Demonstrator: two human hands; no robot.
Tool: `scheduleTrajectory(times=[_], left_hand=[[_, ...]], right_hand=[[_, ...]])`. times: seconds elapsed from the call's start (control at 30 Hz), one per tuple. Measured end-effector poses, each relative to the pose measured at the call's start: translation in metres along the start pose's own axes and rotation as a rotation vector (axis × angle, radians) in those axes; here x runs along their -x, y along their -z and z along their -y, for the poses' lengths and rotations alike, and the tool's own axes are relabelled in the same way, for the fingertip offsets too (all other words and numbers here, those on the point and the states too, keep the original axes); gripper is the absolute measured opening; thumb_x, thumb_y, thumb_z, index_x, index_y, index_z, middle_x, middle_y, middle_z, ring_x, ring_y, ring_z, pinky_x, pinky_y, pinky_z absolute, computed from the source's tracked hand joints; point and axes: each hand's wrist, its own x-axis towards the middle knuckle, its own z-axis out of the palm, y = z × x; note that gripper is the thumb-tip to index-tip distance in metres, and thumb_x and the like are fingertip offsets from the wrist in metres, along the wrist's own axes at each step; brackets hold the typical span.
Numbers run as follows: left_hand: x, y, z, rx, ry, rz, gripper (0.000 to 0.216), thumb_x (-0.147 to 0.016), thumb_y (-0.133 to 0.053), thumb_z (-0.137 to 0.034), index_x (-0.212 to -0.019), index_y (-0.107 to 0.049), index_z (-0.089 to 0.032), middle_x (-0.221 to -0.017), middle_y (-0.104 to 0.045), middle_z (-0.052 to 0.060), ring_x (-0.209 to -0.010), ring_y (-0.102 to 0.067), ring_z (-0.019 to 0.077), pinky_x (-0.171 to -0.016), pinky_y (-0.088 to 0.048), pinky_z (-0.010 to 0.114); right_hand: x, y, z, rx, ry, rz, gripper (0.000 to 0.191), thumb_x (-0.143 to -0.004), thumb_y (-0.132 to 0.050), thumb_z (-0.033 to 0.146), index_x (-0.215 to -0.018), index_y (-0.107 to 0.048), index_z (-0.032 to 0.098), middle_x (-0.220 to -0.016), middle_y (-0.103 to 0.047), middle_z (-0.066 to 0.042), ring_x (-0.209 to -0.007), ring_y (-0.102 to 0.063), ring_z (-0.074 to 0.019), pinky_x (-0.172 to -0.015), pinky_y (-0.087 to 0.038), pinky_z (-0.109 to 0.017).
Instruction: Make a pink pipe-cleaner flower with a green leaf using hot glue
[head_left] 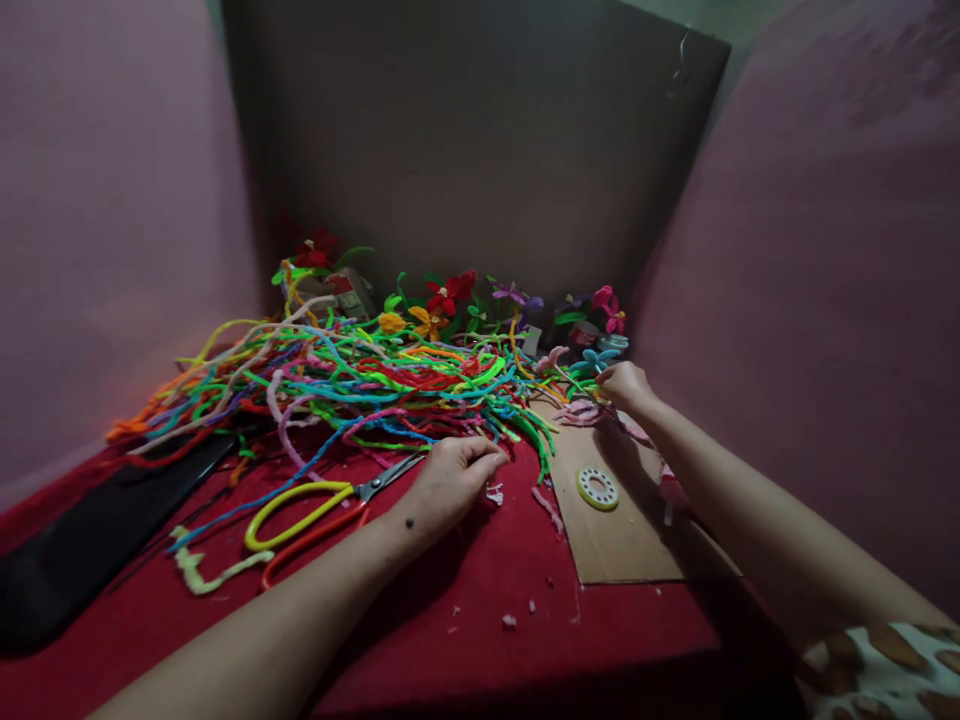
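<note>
My left hand (461, 475) rests low over the red cloth, its thumb and fingers pressed together; whatever they may hold is hidden. A small whitish-pink scrap (494, 493) shows just under its fingertips. Beside that wrist lie scissors (379, 482) with one yellow and one orange-red handle, blades partly behind the hand. My right hand (628, 387) reaches to the far right, fingers closed in a pinch by a blue pipe-cleaner flower (599, 359). A pale pink flower (551, 360) with a thin stem is just left of it. What the right fingers grip is too small to tell.
A big heap of coloured pipe cleaners (390, 385) covers the table's middle and left. Finished flowers (450, 295) stand behind it. A cardboard sheet (600, 545) carries a round white-and-yellow disc (597, 488). A long black object (112, 540) lies left. Walls close both sides.
</note>
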Motion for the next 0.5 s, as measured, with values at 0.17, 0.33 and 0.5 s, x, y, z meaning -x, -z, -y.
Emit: scheduleTrajectory(times=[0.17, 0.33, 0.5], left_hand=[[0.0, 0.001, -0.002, 0.007, 0.039, -0.013, 0.028, -0.076, -0.048, -0.035, -0.056, -0.053, -0.016, -0.044, -0.042, -0.006, -0.043, -0.035, 0.0079, -0.045, -0.027, 0.021], [0.0, -0.004, 0.005, -0.056, 0.018, -0.007, 0.027, -0.076, -0.048, -0.036, -0.063, -0.059, -0.015, -0.048, -0.043, -0.005, -0.047, -0.04, 0.0094, -0.047, -0.03, 0.021], [-0.001, -0.003, 0.007, -0.102, -0.003, -0.002, 0.026, -0.077, -0.046, -0.033, -0.06, -0.056, -0.016, -0.048, -0.041, -0.005, -0.048, -0.039, 0.0096, -0.048, -0.032, 0.021]], right_hand=[[0.003, 0.004, 0.0, 0.074, 0.028, -0.014, 0.03, -0.087, -0.053, 0.03, -0.114, -0.054, 0.018, -0.117, -0.056, -0.008, -0.099, -0.058, -0.0203, -0.081, -0.05, -0.039], [0.011, -0.01, 0.003, 0.103, 0.054, 0.039, 0.03, -0.086, -0.054, 0.03, -0.113, -0.055, 0.017, -0.115, -0.056, -0.008, -0.098, -0.058, -0.0204, -0.081, -0.05, -0.039], [0.009, -0.019, 0.003, 0.074, 0.024, 0.051, 0.03, -0.086, -0.054, 0.03, -0.113, -0.054, 0.017, -0.116, -0.056, -0.008, -0.098, -0.058, -0.0203, -0.081, -0.05, -0.039]])
